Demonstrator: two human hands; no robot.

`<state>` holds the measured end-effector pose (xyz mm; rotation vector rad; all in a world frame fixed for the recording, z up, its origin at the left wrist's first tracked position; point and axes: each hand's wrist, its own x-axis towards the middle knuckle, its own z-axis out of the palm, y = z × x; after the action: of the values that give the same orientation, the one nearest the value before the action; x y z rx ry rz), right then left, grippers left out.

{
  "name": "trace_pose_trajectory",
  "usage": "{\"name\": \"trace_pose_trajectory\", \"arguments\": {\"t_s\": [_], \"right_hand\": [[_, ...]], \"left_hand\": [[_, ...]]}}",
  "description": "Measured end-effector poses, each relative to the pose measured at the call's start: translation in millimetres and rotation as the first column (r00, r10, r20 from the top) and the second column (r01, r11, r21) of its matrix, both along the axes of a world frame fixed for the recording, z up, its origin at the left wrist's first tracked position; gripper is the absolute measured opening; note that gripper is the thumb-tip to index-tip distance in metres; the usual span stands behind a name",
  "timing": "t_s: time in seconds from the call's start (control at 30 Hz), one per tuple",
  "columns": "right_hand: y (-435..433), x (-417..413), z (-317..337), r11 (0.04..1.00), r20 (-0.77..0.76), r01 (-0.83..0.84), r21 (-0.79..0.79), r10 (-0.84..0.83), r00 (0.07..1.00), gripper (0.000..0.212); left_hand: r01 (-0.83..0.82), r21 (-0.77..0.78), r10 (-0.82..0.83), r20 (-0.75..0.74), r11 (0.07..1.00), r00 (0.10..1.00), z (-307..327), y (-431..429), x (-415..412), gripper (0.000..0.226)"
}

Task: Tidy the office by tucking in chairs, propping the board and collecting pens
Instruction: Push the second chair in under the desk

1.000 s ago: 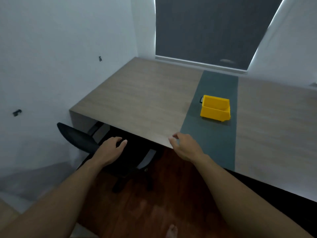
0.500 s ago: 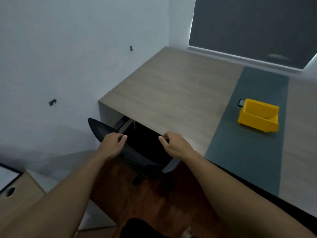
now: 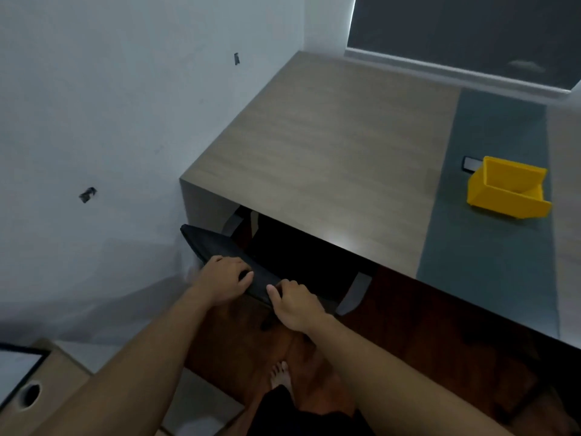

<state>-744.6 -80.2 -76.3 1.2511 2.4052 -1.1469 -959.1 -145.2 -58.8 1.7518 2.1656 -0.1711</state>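
Two hands on one chair at the table's corner.

The left hand and right hand curl their fingers over the top edge of the chair back, its seat under the table. One yellow bin sits well apart on the table's green strip; I cannot see anything inside it.

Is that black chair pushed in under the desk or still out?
Mostly in: the chair's seat is beneath the desk, with only its backrest outside the edge.
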Motion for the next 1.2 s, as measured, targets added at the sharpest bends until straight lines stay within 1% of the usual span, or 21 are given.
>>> {"name": "trace_pose_trajectory", "arguments": {"t_s": [0.07, 0.13, 0.27, 0.37, 0.53, 0.7, 0.83, 0.93, 1.07, 1.2], "right_hand": [[-4.9, -6.3, -5.8, 0.996, 0.02, 0.037, 0.083, -0.039, 0.999, 0.072], [-5.3, -9.3, -8.4, 0.985, 0.017, 0.055, 0.162, -0.058, 0.998, 0.069], [-1.1, -15.1, -8.7, 0.961, 0.009, 0.074, 0.267, -0.08, 0.997, 0.058], [8.8, -17.4, -7.8, 0.947, 0.014, 0.092, 0.309, -0.101, 0.995, 0.056], [31.8, -16.7, -6.8, 0.927, 0.037, 0.113, 0.357, -0.134, 0.99, 0.056], [49.9, -18.9, -7.6, 0.861, 0.015, 0.159, 0.484, -0.19, 0.982, 0.047], [53.3, -30.1, -9.5, 0.766, 0.035, 0.231, 0.601, -0.313, 0.949, 0.049], [58.0, -40.7, -8.6, 0.736, 0.032, 0.268, 0.622, -0.365, 0.93, 0.05], [74.3, -49.1, -9.7, 0.751, 0.011, 0.284, 0.596, -0.361, 0.933, 0.047], [87.7, -50.9, -11.4, 0.769, -0.003, 0.284, 0.572, -0.344, 0.939, 0.042]], "left_hand": [[0.046, 0.056, -0.043, -0.053, 0.997, 0.998, -8.5, 4.3, -6.2, 0.053], [0.053, 0.112, -0.044, -0.085, 0.992, 0.995, -14.6, 7.6, -9.2, 0.053], [0.042, 0.151, -0.029, -0.087, 0.988, 0.996, -19.3, 15.9, -15.8, 0.05], [0.04, 0.206, -0.023, -0.087, 0.978, 0.996, -23.2, 25.9, -18.8, 0.049], [0.026, 0.254, -0.006, -0.077, 0.967, 0.997, -26.4, 45.9, -17.8, 0.049], [0.033, 0.285, -0.007, -0.09, 0.958, 0.996, -26.0, 67.2, -17.1, 0.049], [0.027, 0.309, 0.0, -0.088, 0.951, 0.996, -26.2, 85.2, -22.7, 0.045], [0.021, 0.322, 0.011, -0.098, 0.947, 0.995, -24.9, 97.4, -29.9, 0.041], [0.017, 0.321, 0.02, -0.111, 0.947, 0.994, -24.6, 109.9, -38.3, 0.039], [-0.003, 0.312, 0.034, -0.094, 0.95, 0.995, -24.0, 117.0, -41.1, 0.041]]}}
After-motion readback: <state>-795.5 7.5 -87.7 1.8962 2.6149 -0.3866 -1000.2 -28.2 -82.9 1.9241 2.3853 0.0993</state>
